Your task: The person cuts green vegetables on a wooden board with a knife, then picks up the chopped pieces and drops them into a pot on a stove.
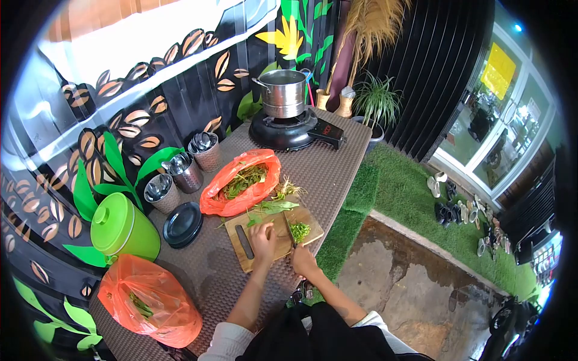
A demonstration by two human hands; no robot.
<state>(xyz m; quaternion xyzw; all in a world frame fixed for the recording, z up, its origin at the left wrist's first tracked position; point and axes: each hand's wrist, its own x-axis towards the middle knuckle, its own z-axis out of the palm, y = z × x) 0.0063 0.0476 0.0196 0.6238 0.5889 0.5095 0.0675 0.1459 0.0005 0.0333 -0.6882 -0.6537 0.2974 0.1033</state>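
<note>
A wooden cutting board [241, 251] with a slot handle lies on the brown woven-textured table. My left hand [263, 240] rests on the board with curled fingers, at the near end of some green leaves [274, 207]; what it grips is too small to make out. My right hand [303, 261], at the board's near edge, is closed round a knife whose dark blade [290, 232] points away from me. Chopped greens [299, 231] lie right of the blade. Beyond the board are pale roots [288, 188] and an open orange bag [269, 165] of leafy greens.
A second orange bag [162, 301] stands at the near left, by a green lidded container [123, 225]. Dark plates [183, 224] and several cutlery cups [206, 157] line the wall side. A steel pot [283, 94] sits on a black stove [280, 131] at the far end.
</note>
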